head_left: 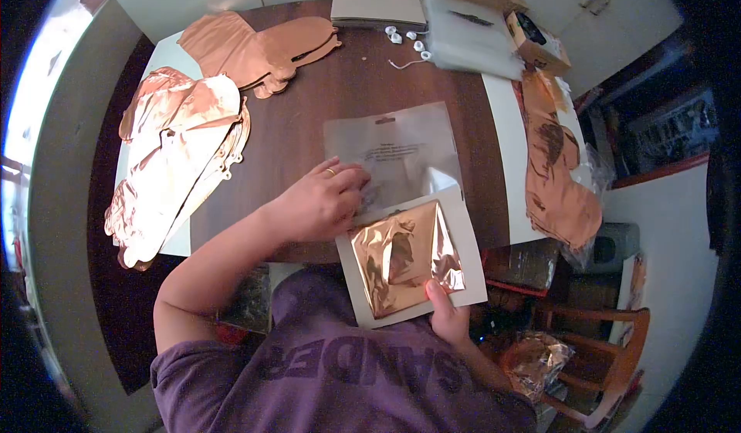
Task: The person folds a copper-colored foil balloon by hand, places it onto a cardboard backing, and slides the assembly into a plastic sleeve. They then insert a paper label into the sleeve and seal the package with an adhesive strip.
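A white card [472, 279] with a folded copper-coloured foil piece [397, 259] lying on it is tilted at the table's front edge. My right hand [448, 313] grips the card's lower edge, its thumb on top by the foil. A clear plastic bag [397, 143] with a hang hole and small print lies flat on the table, and the card's upper end overlaps its lower part. My left hand [320, 201], with a ring on one finger, has its fingers curled at the bag's left side, closed on the bag's edge.
Copper foil shapes lie in piles at the left [181, 143], back left [255, 47] and right [552, 163] of the brown table [309, 132]. Behind are white cards [378, 2], stacked clear bags [471, 35], small white string bundles [395, 38] and an open box [540, 43]. A wooden chair [629, 356] stands right.
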The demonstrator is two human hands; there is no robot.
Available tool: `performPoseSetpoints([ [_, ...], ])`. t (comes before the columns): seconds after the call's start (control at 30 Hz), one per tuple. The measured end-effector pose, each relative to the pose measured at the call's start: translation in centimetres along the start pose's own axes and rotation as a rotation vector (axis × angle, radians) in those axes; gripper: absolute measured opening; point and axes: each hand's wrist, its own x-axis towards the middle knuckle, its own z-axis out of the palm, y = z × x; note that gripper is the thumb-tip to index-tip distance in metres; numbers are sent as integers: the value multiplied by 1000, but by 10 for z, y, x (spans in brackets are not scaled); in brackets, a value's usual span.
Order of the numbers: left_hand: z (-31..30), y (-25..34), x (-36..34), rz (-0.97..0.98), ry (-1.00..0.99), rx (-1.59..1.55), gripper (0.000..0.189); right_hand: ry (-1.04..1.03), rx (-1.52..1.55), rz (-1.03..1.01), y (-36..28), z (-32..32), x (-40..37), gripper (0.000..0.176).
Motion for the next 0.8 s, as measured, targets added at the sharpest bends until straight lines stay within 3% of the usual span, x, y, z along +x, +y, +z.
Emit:
performPoseSetpoints([
  [0.07, 7, -15, -2, 44, -8, -55, 22, -59, -44, -11, 3, -3, -1, 9],
  [0.17, 13, -23, 0, 50, 17, -140, 22, 37, 58, -103, 2, 8, 6, 9],
  [0.47, 14, 11, 4, -71, -22, -97, 23, 53, 27, 19, 9, 5, 0, 13],
  [0.53, 9, 20, 6, -3, 10, 44, 23, 39, -28, -94, 31, 10, 8, 16],
  [0.63, 3, 20, 10, -33, 29, 96, 26, -59, 7, 69, 46, 5, 22, 20],
  [0.67, 3, 21, 10, -71, 26, 84, 27, -45, 104, 3, 62, 8, 27, 20],
  [0.8, 7, 22, 38, 15, 112, 84, 28, -156, -18, 49, 29, 22, 21, 19],
])
